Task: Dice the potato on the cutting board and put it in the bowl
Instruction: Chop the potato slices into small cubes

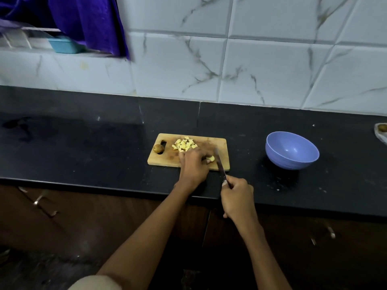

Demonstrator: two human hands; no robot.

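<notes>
at far left, a purple cloth (88, 21) hangs over a ledge beside a small teal tub (62, 45); neither bears on the work. on the black counter (83, 147) lies the wooden cutting board (222, 143), its handle slot at the left end, where a brown potato end (158, 148) sits, apparently set aside as waste. a heap of diced potato (184, 143) lies toward the board's far edge, probably pushed there to keep the near part free for cutting. the left hand (193, 166) rests on the board with fingers curled down over the remaining potato piece (211, 158), pinning it so it cannot slip under the blade. just to its right the knife (219, 162) stands with its blade beside that piece, angled toward the person; the right hand (237, 196) is wrapped fully round the handle, off the board's near edge. the blue bowl (292, 150) stands well apart on the right and appears to hold nothing, likely placed within reach for scraping the dice in later. at the far right edge a further brown potato (382, 127) lies on a pale object, cut off by the frame. no brand, label or writing is readable anywhere.
</notes>
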